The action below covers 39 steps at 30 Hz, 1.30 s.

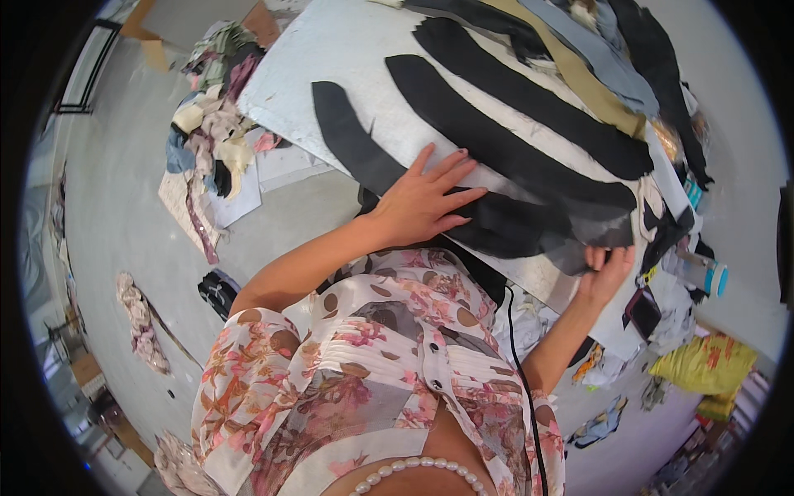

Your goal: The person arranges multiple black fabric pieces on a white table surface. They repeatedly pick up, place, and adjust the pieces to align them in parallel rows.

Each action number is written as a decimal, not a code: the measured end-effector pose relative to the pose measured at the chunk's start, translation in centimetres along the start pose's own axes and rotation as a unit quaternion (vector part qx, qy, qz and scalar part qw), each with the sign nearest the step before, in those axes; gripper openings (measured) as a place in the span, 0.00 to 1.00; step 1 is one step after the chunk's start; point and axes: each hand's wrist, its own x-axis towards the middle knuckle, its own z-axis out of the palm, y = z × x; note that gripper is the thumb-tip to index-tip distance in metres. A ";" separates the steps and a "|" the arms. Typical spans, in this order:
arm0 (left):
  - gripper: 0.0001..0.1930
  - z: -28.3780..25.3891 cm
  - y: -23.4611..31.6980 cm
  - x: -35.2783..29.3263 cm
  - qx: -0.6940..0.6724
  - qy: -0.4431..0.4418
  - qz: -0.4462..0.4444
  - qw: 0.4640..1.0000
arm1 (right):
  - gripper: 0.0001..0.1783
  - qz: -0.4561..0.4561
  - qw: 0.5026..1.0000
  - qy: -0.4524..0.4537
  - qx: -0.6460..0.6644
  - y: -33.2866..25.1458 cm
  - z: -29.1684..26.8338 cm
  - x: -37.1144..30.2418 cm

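Observation:
A long curved dark fabric strip (351, 136) lies along the near edge of the white-topped table (285, 78). My left hand (422, 202) rests flat on it with fingers spread. At the strip's right end, my right hand (608, 271) has its fingers curled around the edge of a thin, see-through black fabric piece (608, 231). This sheer piece partly overlaps the strip. Just beyond my left fingertips lies a second curved black fabric strip (496, 136), and past it a third black strip (533, 91).
Khaki fabric (616, 116) and grey-blue fabric (604, 62) lie at the far right of the table. A heap of scraps (219, 132) is at the left. Lower right are a dark phone-like object (643, 312) and a yellow bag (707, 364). A black cord (523, 372) hangs before me.

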 end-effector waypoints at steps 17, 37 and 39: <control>0.16 -1.5 7.7 1.9 -0.541 -0.043 -0.072 0.837 | 0.14 -0.170 0.872 -0.041 -0.457 -11.3 -4.5 -0.9; 0.26 0.8 8.6 9.1 -0.902 0.023 -0.196 0.383 | 0.18 -0.295 0.739 -0.083 -0.599 -8.5 0.4 -8.1; 0.22 0.8 7.4 9.0 -0.899 0.036 -0.209 0.383 | 0.22 -0.325 0.716 -0.097 -0.610 -7.8 0.2 -7.8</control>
